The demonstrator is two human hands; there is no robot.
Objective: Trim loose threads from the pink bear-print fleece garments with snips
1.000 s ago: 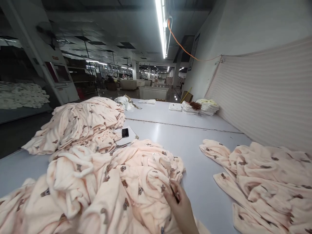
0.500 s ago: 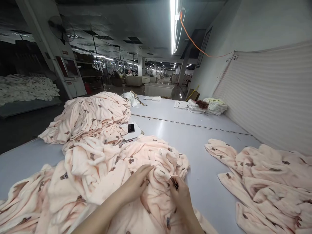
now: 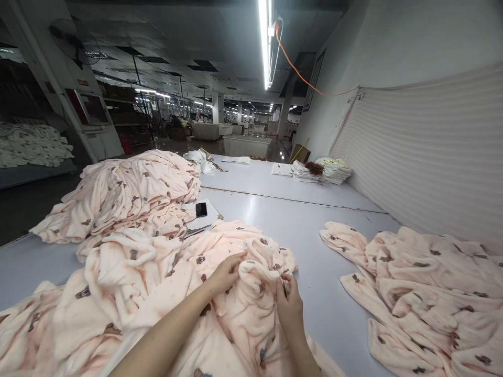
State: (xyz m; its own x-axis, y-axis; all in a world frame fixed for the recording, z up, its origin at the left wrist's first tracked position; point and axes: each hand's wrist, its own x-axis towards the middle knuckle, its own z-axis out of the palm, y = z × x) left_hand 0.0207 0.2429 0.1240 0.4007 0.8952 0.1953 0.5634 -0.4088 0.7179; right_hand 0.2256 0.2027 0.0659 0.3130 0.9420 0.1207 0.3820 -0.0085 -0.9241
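Observation:
A pale pink fleece garment [image 3: 251,309] with small brown animal prints lies bunched in front of me. My left hand [image 3: 227,273] is closed on a fold near its upper end, fingertips pressed into the cloth and the thumb partly hidden. A raised, rolled edge of the fleece runs from there towards my right hand [image 3: 290,301]. That hand is closed around small dark thread snips [image 3: 284,287], their tip against the edge of the cloth. Most of the snips is covered by the fingers.
A large heap of the same pink fleece [image 3: 133,183] stands at the left. More pink garments [image 3: 416,293] lie at the right on the white table [image 3: 310,251]. A black phone [image 3: 201,209] rests on papers. Folded white stacks [image 3: 306,172] sit at the far edge.
My left hand has moved slightly up along the cloth, and the rolled edge stands higher. The snips have turned more upright in my right hand. The view has swung slightly right.

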